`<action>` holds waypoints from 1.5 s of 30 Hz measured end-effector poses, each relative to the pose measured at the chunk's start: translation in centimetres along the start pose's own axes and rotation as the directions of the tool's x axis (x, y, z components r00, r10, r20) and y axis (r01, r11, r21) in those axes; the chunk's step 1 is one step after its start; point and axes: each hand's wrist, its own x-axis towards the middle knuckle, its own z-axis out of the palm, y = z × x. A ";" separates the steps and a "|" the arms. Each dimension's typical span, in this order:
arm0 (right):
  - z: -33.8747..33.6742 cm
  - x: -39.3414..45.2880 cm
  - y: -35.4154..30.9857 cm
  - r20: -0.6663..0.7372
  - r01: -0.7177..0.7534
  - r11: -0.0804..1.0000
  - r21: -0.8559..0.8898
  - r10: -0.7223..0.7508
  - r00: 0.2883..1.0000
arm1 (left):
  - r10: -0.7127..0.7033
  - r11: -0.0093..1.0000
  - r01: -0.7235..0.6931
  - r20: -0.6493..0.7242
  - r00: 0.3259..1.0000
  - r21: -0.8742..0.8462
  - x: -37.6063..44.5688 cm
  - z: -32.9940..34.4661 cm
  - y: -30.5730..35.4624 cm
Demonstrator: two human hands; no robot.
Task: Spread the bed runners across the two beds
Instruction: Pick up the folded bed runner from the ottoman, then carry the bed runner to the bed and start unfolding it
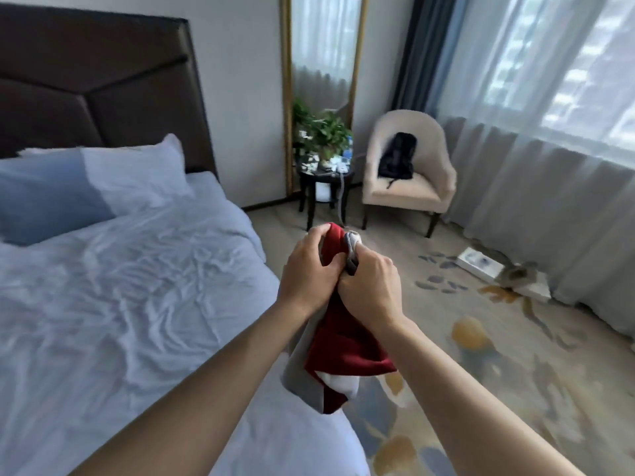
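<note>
Runner on bed: none yet; the bed (pixel 120 286) shows only a creased white duvet and pillows (pixel 103 180), so spreading is not begun.
Second bed: out of view, state unknown.
Bed runner (pixel 343 341): bunched, red with grey backing, hanging in the air just beside the mattress edge.
Left hand (pixel 311 269): grip clenched on the runner's top.
Right hand (pixel 372 286): grip clenched on the same bunch, touching the left.

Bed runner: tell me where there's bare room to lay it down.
The white duvet is bare from the pillows down to the near edge. Both hands hold the bed runner bunched. The round side table is crowded; a black bag occupies the armchair.
</note>
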 end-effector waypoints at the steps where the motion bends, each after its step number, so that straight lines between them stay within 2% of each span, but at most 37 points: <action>1: 1.4 0.5 -1.9 0.016 0.035 0.999 0.032 -0.035 0.999 | -0.024 1.000 0.024 -0.040 0.999 0.010 0.4 -2.0 -1.0; 8: 10.3 3.2 -14.2 0.155 0.271 0.939 0.213 -0.306 0.939 | -0.150 0.986 0.165 -0.308 0.939 0.025 0.6 -15.0 -6.6; 11: 13.2 4.0 -19.7 0.176 0.368 0.884 0.289 -0.427 0.887 | -0.179 0.976 0.214 -0.433 0.884 0.034 0.3 -20.3 -8.0; 16: 16.9 3.2 -28.1 0.117 0.498 0.738 0.455 -0.604 0.788 | -0.191 0.957 0.283 -0.612 0.768 0.057 -1.2 -27.9 -10.3; 23: 22.9 -1.3 -37.5 0.189 0.502 0.640 0.581 -0.706 0.682 | -0.229 0.915 0.398 -0.729 0.645 0.065 -5.6 -36.8 -15.0; 27: 26.5 -4.0 -42.2 0.228 0.492 0.641 0.589 -0.716 0.660 | -0.233 0.904 0.421 -0.737 0.634 0.077 -7.4 -41.5 -18.7; 32: 33.0 -6.3 -44.4 0.356 0.406 0.737 0.540 -0.638 0.683 | -0.297 0.881 0.463 -0.650 0.700 0.096 -7.6 -45.1 -26.0; 36: 37.7 -8.1 -42.5 0.474 0.348 0.819 0.456 -0.554 0.684 | -0.394 0.849 0.521 -0.556 0.732 0.084 -7.8 -43.9 -32.3; 42: 42.3 -9.0 -37.1 0.577 0.388 0.880 0.275 -0.474 0.665 | -0.495 0.813 0.567 -0.358 0.792 0.131 -7.1 -39.4 -39.2; 45: 44.8 -9.1 -33.4 0.625 0.414 0.894 0.173 -0.425 0.655 | -0.521 0.779 0.585 -0.287 0.804 0.224 -7.2 -36.6 -42.1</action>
